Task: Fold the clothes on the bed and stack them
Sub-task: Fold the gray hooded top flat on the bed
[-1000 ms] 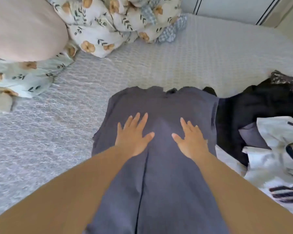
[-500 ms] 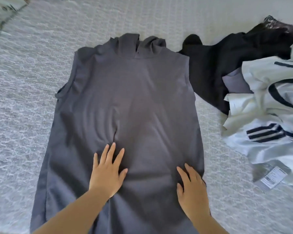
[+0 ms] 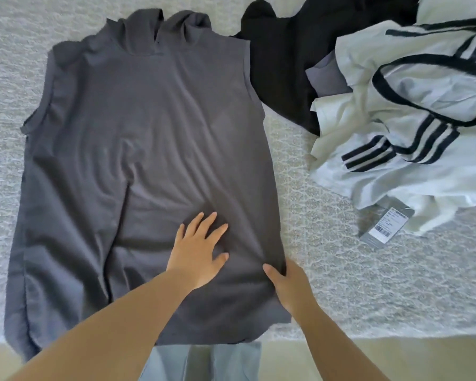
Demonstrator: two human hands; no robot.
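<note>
A dark grey sleeveless top (image 3: 149, 127) lies spread flat on the bed, collar away from me, hem at the near edge. My left hand (image 3: 197, 253) presses flat on its lower middle with fingers spread. My right hand (image 3: 287, 284) grips the garment's lower right side edge, thumb on top and fingers tucked under the fabric. To the right lie a black garment (image 3: 283, 56) and a crumpled white garment with black stripes (image 3: 401, 111).
The bed has a pale textured cover (image 3: 341, 257); its near edge runs along the bottom of the view. A grey barcode tag (image 3: 386, 225) lies by the white garment. A small grey-lilac piece of fabric (image 3: 326, 77) shows between the black and white clothes.
The view has dipped towards the near bed edge. My left hand slid right across the grey top. My right hand went from lying flat to gripping the top's right side edge.
</note>
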